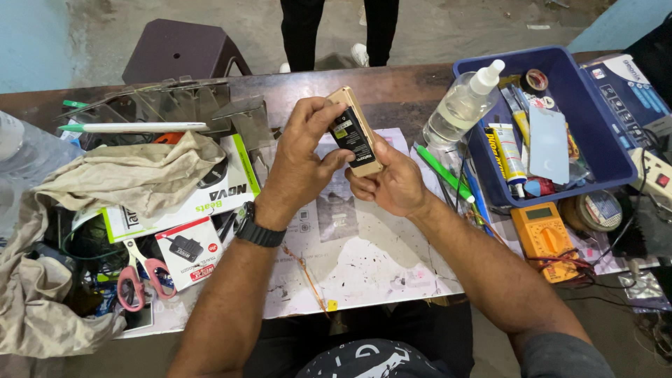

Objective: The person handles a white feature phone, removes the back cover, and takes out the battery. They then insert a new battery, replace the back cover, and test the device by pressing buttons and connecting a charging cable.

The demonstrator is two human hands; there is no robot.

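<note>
Above the middle of the cluttered wooden bench [392, 98], left hand [302, 162] and right hand [393, 183] both grip a gold slab-shaped phone [355, 131], thumb pressing its black battery, apparently seating it; firm, even pressure needed next.

Bare paper mat [364, 259] below, cloth [133, 175] left, blue bin [595, 133] right
</note>
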